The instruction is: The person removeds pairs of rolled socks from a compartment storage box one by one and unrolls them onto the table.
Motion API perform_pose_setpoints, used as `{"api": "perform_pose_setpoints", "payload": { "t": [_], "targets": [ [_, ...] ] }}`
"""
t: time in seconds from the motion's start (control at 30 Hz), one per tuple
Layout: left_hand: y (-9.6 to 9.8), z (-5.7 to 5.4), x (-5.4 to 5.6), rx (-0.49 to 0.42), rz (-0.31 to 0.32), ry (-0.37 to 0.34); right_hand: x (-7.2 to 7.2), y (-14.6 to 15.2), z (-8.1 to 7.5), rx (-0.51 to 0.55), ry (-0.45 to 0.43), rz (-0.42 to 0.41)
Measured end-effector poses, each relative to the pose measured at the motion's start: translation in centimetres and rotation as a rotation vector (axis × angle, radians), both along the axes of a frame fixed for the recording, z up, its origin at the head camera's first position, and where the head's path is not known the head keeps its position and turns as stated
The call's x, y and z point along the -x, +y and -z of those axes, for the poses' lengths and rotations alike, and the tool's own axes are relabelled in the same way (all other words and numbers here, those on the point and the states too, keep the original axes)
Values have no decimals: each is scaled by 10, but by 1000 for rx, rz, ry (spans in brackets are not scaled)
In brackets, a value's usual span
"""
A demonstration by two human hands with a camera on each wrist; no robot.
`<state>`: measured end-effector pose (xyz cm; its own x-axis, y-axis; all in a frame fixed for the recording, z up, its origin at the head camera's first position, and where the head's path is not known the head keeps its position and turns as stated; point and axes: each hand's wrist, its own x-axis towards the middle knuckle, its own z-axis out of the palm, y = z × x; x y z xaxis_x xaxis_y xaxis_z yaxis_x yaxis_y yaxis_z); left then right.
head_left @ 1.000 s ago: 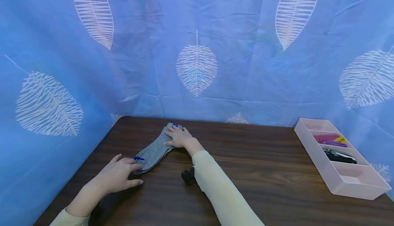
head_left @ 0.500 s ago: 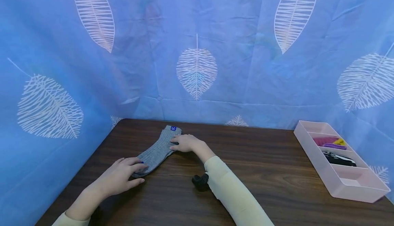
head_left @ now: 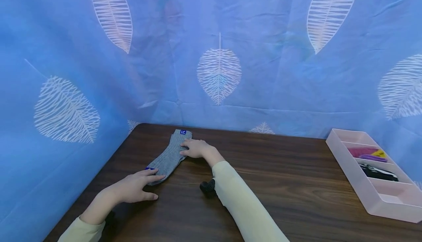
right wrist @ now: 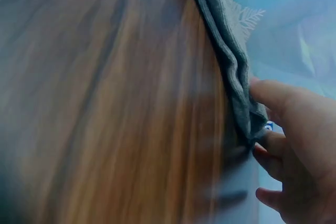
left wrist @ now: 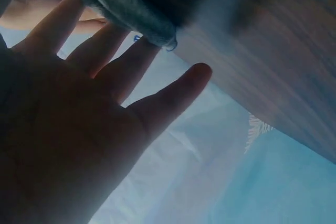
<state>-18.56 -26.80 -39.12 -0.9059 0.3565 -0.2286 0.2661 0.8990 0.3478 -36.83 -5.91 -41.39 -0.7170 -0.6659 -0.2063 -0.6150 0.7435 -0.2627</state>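
Note:
A pair of grey ribbed socks [head_left: 169, 156] lies flat and slanted at the table's left, stacked together. A blue "LC" label marks the far cuff end, and a second blue mark shows at the near end. My left hand [head_left: 132, 187] rests its outstretched fingertips on the near end, thumb held apart from the fabric. Close to the cuff, my right hand [head_left: 197, 149] touches the right edge of the socks with loosely bent fingers. In the right wrist view, the layered sock edge [right wrist: 228, 51] runs up to the thumb. The left wrist view shows fingers spread against the socks [left wrist: 126, 6].
On the right of the dark wooden table [head_left: 280, 183] stands a pale pink divided box [head_left: 349, 183]. One compartment has pink, purple and yellow fabric [head_left: 366, 152]; another has black-and-white fabric [head_left: 379, 172]. A blue leaf-print curtain [head_left: 263, 70] borders the table.
My right hand has slid from the cuff toward me along the right edge, uncovering the label. My left hand stays at the near end. The head view has shifted slightly.

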Motion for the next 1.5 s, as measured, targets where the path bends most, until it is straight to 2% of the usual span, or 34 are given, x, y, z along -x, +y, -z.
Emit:
{"api": "perform_pose_setpoints", "payload": {
  "t": [0.13, 0.37, 0.7, 0.83, 1.17, 1.27, 1.37, 1.5],
  "targets": [
    [-2, -3, 3, 14, -28, -22, 1, -8, -1, 12, -8, 13],
    [-11, -6, 1, 14, -90, -56, -4, -27, 0, 41, -10, -10],
    [-28, -4, -3, 24, -137, -27, -13, -57, 0, 36, -18, -34],
    [-34, -4, -1, 37, -153, -10, -14, -67, 1, 30, -4, -32],
    [-39, -7, 2, 105, -231, -19, -16, -89, 9, 13, 16, -39],
    [-43, -8, 3, 93, -226, -22, -15, -91, 9, 26, 1, -43],
    [-50, -8, 6, 37, -191, -12, -9, -88, 11, 86, -34, -55],
    [-66, -9, 12, -45, -155, 56, 1, -81, 15, 214, -79, -80]
  ]
}}
